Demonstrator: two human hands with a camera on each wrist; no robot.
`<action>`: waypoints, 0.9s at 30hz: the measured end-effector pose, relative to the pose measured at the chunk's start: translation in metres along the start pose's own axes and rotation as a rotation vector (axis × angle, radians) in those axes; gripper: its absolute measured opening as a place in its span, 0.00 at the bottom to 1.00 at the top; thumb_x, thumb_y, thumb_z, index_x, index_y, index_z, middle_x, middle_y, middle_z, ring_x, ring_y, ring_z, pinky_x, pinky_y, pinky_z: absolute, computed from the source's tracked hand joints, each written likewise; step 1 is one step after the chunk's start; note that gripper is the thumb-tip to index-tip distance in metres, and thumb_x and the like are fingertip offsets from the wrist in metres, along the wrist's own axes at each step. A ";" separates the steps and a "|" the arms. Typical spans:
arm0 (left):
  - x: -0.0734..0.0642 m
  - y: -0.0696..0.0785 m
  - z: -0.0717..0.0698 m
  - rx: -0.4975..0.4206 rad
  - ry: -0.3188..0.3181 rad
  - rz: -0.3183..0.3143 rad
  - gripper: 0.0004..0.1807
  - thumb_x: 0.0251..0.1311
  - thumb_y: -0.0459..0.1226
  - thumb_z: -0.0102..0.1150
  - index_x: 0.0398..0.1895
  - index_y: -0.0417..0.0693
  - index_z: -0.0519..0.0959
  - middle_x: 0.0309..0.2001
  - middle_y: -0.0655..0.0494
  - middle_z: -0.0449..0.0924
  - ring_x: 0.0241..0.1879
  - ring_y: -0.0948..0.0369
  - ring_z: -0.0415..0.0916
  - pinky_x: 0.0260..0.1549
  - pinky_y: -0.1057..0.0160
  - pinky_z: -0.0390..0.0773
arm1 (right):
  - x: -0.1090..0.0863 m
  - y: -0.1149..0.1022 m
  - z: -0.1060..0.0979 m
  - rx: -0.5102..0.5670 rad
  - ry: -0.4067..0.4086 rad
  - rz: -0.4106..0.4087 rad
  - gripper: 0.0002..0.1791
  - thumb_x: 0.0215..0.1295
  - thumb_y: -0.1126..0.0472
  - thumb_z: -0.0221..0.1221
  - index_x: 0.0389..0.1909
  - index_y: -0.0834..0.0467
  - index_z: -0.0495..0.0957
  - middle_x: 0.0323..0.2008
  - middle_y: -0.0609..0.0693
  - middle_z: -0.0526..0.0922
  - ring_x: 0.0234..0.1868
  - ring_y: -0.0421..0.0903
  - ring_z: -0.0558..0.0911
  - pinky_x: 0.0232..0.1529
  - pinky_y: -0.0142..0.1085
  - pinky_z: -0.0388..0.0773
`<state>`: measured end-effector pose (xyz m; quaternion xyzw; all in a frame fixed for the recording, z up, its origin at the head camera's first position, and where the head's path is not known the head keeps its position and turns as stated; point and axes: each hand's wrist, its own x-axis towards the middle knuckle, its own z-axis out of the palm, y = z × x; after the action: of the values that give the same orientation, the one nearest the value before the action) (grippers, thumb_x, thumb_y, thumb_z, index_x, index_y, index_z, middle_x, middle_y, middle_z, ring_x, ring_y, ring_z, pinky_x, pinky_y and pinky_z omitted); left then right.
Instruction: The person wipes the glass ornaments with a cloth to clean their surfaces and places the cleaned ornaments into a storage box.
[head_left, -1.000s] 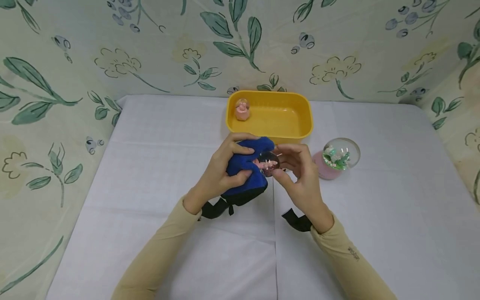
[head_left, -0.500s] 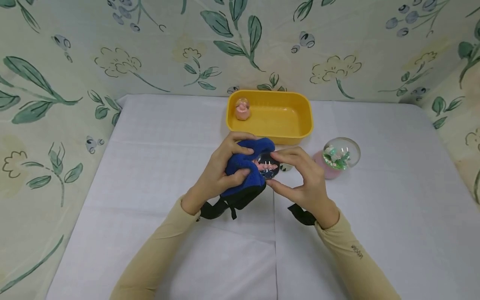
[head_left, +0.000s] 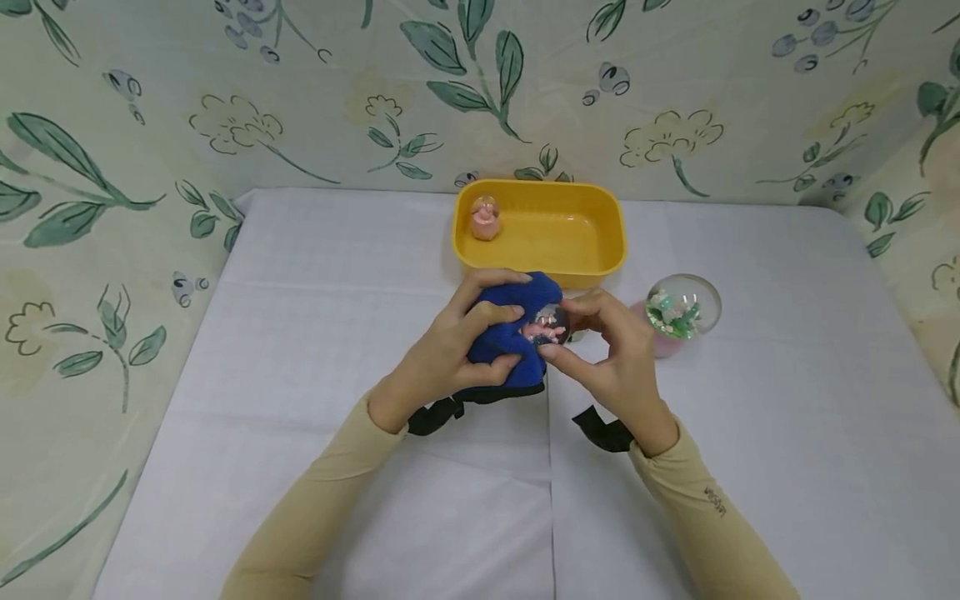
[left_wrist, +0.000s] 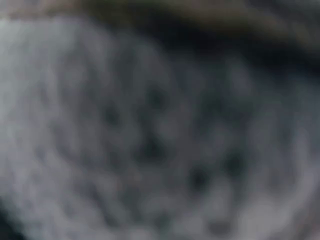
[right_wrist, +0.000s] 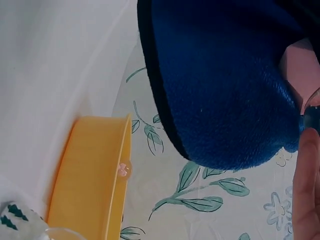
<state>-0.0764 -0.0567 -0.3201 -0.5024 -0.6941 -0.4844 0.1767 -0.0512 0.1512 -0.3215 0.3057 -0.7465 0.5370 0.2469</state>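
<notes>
My left hand (head_left: 435,354) grips a plush blue cloth (head_left: 534,287) with a black edge, folded around a small snow globe (head_left: 547,323). Pink figures show inside its clear dome. From the right, thumb and fingers of my right hand (head_left: 626,358) pinch that dome. In the right wrist view, the blue cloth (right_wrist: 225,100) hangs large, and the globe's pink base (right_wrist: 300,72) peeks out beside a fingertip of my right hand (right_wrist: 306,185). The left wrist view is a grey blur with dark spots.
Behind the hands stands a yellow bin (head_left: 555,271) with a small pink snow globe (head_left: 485,221) at its left end. A larger snow globe (head_left: 678,315) with green and white decoration and a pink base is right of my right hand. A white cloth (head_left: 300,292) covers the table.
My left hand has shifted slightly right, and its fingers are spread differently over the blue cloth. The snow globe has turned within it. My right fingers have regripped the dome.
</notes>
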 end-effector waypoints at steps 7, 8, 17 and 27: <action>0.000 0.002 0.001 0.114 -0.056 0.004 0.25 0.52 0.32 0.66 0.50 0.45 0.64 0.59 0.37 0.60 0.56 0.44 0.66 0.57 0.59 0.70 | -0.002 0.001 0.007 0.013 0.070 0.095 0.32 0.59 0.42 0.63 0.34 0.72 0.74 0.26 0.56 0.80 0.26 0.37 0.78 0.28 0.25 0.78; 0.000 0.002 0.001 0.131 -0.062 0.007 0.27 0.50 0.32 0.67 0.50 0.45 0.63 0.59 0.37 0.60 0.56 0.44 0.66 0.57 0.59 0.70 | -0.002 0.000 0.008 0.023 0.074 0.112 0.30 0.59 0.44 0.63 0.34 0.72 0.74 0.26 0.56 0.80 0.24 0.37 0.79 0.27 0.25 0.78; -0.005 -0.007 0.006 0.127 -0.043 -0.013 0.28 0.48 0.31 0.68 0.50 0.42 0.62 0.59 0.37 0.60 0.57 0.44 0.66 0.58 0.58 0.69 | -0.004 0.000 0.011 0.091 0.040 0.290 0.19 0.61 0.58 0.64 0.34 0.72 0.73 0.25 0.58 0.81 0.20 0.42 0.80 0.22 0.29 0.79; -0.006 -0.012 0.005 0.057 0.033 -0.068 0.33 0.45 0.30 0.71 0.51 0.43 0.61 0.60 0.36 0.58 0.61 0.44 0.60 0.60 0.54 0.66 | -0.002 -0.005 0.012 0.196 0.011 0.429 0.20 0.60 0.68 0.62 0.51 0.71 0.70 0.45 0.60 0.79 0.41 0.46 0.79 0.44 0.30 0.77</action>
<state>-0.0829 -0.0555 -0.3328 -0.4653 -0.7212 -0.4784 0.1856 -0.0466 0.1392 -0.3234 0.1596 -0.7372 0.6488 0.1005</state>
